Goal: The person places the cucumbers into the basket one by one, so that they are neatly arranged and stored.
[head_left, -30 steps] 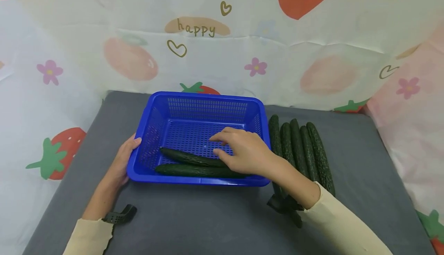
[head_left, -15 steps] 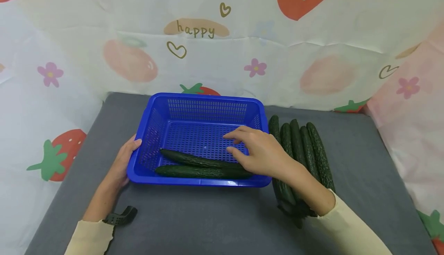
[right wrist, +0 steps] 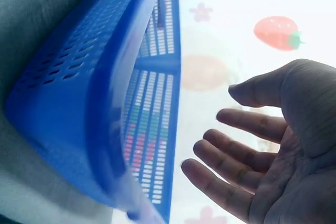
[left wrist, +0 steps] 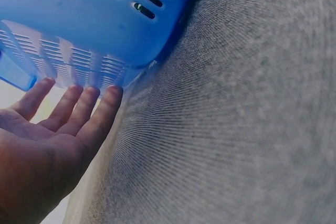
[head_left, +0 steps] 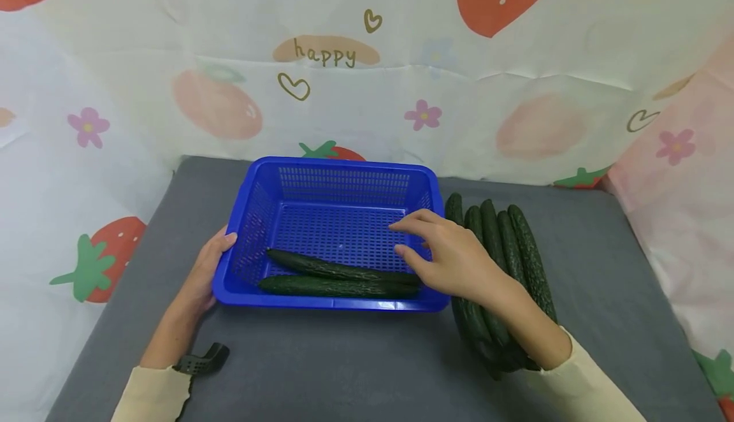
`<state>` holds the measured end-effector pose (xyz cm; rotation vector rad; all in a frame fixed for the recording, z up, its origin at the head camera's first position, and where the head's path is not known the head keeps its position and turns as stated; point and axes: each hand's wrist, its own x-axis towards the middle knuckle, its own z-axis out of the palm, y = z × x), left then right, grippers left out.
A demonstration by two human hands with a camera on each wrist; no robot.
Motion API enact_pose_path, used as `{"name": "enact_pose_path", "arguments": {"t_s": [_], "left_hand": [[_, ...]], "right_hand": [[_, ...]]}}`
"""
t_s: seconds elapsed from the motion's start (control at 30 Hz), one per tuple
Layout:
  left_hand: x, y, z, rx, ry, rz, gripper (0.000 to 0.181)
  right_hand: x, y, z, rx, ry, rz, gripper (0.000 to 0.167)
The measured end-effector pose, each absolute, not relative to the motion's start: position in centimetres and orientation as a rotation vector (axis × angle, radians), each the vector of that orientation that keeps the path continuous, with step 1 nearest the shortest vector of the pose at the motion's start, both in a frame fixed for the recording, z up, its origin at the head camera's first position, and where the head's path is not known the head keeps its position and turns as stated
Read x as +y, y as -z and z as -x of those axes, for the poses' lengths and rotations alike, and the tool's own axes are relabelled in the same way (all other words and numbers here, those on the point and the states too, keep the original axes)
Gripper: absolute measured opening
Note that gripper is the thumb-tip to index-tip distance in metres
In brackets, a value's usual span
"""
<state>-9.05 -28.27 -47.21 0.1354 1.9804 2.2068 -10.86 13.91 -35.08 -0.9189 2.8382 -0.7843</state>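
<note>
Two dark green cucumbers [head_left: 344, 287] lie side by side along the near side of a blue plastic basket [head_left: 338, 162] with slatted walls. My left hand [head_left: 209, 266] holds the basket at its left side, the thumb on the rim. In the left wrist view the fingers [left wrist: 105, 119] of that hand reach up to the outer wall; the thumb is hidden there. Above the basket's right end hovers my right hand [head_left: 450, 253], fingers loosely spread with nothing in them. The right wrist view shows that palm [right wrist: 294, 177] bare, apart from the blue rim [right wrist: 105, 103].
Several more cucumbers [head_left: 530, 262] lie in a row to the right of the basket, partly beneath my right forearm. A grey cloth [head_left: 344, 371] covers the table. Behind hangs a white curtain [head_left: 344, 109] printed with strawberries and flowers.
My right hand has drawn to the right over the basket, uncovering the right ends of the two cucumbers inside. My left hand keeps its place at the basket's left side.
</note>
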Motion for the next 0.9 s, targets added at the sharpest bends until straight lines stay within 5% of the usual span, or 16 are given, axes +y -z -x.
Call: {"name": "enact_pose_path", "arguments": {"t_s": [0.9], "left_hand": [[-28.3, 47.2, 9.2, 1.994, -2.181, -0.105, 0.066]], "right_hand": [[19.0, 38.1, 9.5, 2.9, 1.028, 0.743, 0.034]]}}
